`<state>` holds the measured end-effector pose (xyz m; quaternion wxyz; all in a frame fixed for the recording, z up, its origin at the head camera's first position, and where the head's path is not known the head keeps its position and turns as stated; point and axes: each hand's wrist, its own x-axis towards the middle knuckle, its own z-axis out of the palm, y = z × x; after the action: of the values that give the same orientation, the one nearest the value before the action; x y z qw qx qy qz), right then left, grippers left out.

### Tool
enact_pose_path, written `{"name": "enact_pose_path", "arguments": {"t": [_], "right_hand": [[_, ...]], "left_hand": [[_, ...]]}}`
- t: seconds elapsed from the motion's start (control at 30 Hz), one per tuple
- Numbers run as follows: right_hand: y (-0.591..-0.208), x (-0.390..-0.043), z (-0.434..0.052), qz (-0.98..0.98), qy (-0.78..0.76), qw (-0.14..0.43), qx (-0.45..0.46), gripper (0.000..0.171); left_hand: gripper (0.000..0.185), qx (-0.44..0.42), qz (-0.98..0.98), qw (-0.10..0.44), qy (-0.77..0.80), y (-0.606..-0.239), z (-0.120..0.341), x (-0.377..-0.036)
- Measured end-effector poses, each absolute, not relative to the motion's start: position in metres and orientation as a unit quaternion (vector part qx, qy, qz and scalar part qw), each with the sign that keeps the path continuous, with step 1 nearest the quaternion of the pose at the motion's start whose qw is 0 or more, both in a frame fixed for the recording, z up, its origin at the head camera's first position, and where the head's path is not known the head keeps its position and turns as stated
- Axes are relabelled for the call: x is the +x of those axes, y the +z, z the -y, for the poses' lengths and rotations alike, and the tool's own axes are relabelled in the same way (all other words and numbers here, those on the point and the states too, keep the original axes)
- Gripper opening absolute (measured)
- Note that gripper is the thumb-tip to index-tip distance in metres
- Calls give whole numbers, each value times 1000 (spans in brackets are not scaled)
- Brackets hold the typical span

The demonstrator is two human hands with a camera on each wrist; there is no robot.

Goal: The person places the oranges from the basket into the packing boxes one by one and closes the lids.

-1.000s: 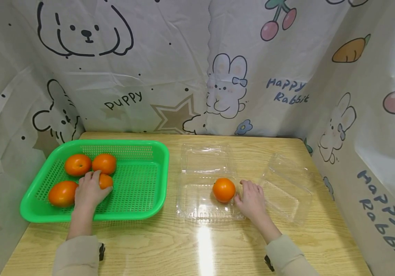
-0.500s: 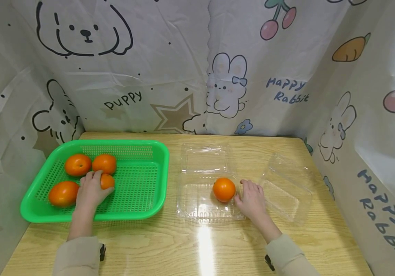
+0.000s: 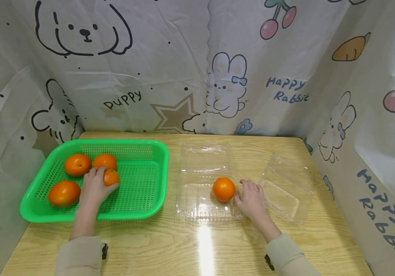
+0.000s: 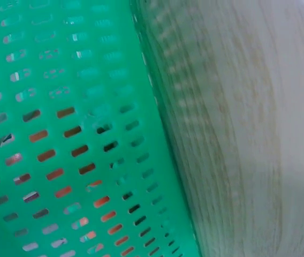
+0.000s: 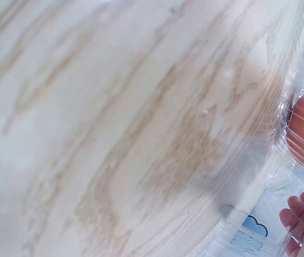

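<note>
Light wood-grain table (image 3: 169, 245), patterned white sheet (image 3: 169, 69) behind. Left hand (image 3: 94, 187) grips round orange fruit (image 3: 112, 177) inside green perforated plastic basket (image 3: 163, 180); fruit sits at its thumb side, to the right. Left hand nearer; right hand (image 3: 251, 197) well apart, at clear plastic clamshell's (image 3: 187, 214) right edge, grip can't be told. Fruit roundish: no clear long axis or pointing direction.

Sleeves (image 3: 78, 257) were plain beige, kinda wide at the cuffs (image 3: 282, 248), with a little black thingy (image 3: 104, 251) poking out beside each.
</note>
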<state>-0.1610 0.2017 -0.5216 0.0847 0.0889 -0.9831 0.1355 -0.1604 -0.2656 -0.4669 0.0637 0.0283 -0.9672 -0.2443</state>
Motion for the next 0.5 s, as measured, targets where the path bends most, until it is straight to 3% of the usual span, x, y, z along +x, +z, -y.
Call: {"name": "enact_pose_path", "arguments": {"t": [0.5], "right_hand": [[-520, -160, -201, 984, 131, 82, 87, 48]], "left_hand": [[58, 20, 959, 108, -261, -461, 250, -164]]}}
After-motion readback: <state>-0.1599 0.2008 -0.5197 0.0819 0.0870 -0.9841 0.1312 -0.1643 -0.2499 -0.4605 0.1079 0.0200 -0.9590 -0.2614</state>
